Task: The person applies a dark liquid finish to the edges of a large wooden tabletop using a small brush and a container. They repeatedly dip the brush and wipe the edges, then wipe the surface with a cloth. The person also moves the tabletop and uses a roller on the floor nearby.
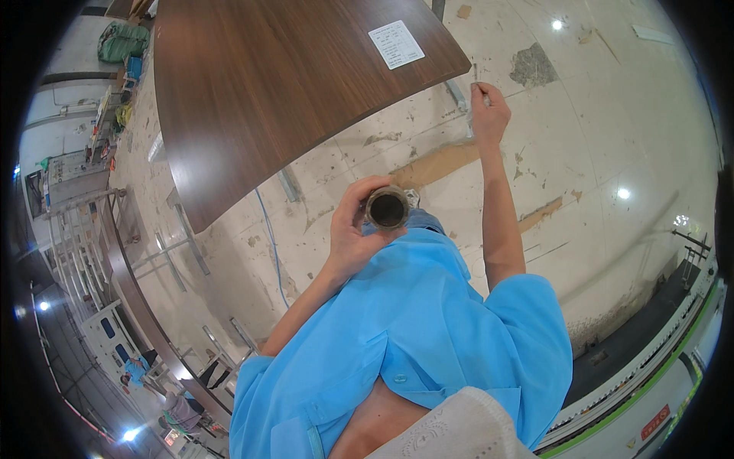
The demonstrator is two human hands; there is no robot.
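My left hand (358,223) is wrapped round a hollow cylinder (388,208) with a brownish rim and a dark inside, its round mouth facing up in front of my shirt. Whether it is a tube or a cup I cannot tell. Off to the right, my right hand (490,115) is closed in a pinch beside the near right corner of a dark brown wood-grain board (290,84). A thin sliver shows above those fingertips, too small to name. On the board lies a white printed label (396,44), close to its right end.
Metal stand legs (288,185) show under the board. A blue cable (269,237) runs over the worn floor, with brown cardboard strips (440,164) on it. A long machine (657,344) stands at the right. Metal racks (73,237) and people (138,371) are at the far left.
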